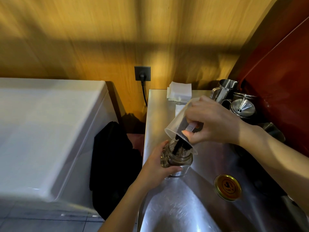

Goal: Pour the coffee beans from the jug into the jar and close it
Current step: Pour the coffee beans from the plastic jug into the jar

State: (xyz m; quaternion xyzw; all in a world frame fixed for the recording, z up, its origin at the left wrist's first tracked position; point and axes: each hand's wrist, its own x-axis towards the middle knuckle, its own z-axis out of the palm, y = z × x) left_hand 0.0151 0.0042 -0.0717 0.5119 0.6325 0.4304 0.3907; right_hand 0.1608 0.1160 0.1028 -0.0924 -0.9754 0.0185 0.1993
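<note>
2 hands busy | right hand grip closed on tipped jug | left hand grip wraps jar

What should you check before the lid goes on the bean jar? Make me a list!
1. Jug tipped over the jar's mouth: ok, the right hand holds it tilted, spout over the opening.
2. Jar held steady: ok, the left hand wraps its side on the steel counter.
3. Beans landing inside: ok, a dark stream runs into the jar, none seen spilled.
4. Jug emptied: not ok, beans are pouring out.
5. Lid ready: ok, the gold lid lies on the counter to the right of the jar, apart from it.
6. Room left in the jar: cannot tell, the hand and blur hide the level.
</note>
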